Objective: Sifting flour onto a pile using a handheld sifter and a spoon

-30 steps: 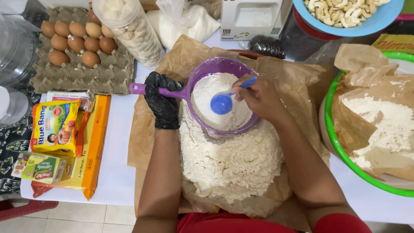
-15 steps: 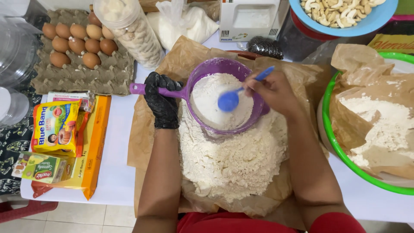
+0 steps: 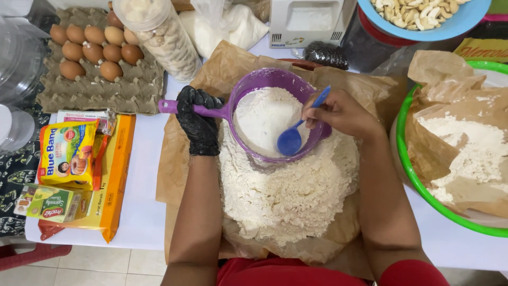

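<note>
My left hand (image 3: 198, 123), in a black glove, grips the handle of a purple sieve (image 3: 253, 85) half full of white flour. The sieve hangs over a large heap of sifted flour (image 3: 288, 196) lying on brown paper (image 3: 182, 159). My right hand (image 3: 344, 114), bare, holds a blue spoon (image 3: 292, 139) by its handle. The spoon's bowl sits inside the sieve at its near right side, against the flour.
A grey egg tray (image 3: 95, 90) with several brown eggs stands at the back left beside a clear jar (image 3: 159, 34). Yellow and green packets (image 3: 79, 169) lie left. A green-rimmed bowl (image 3: 418, 185) lined with paper and flour sits right; a blue bowl of cashews (image 3: 423, 18) behind.
The blue spoon has moved through the flour in the sieve, from the middle toward the near right side. My left hand keeps the sieve in the same place.
</note>
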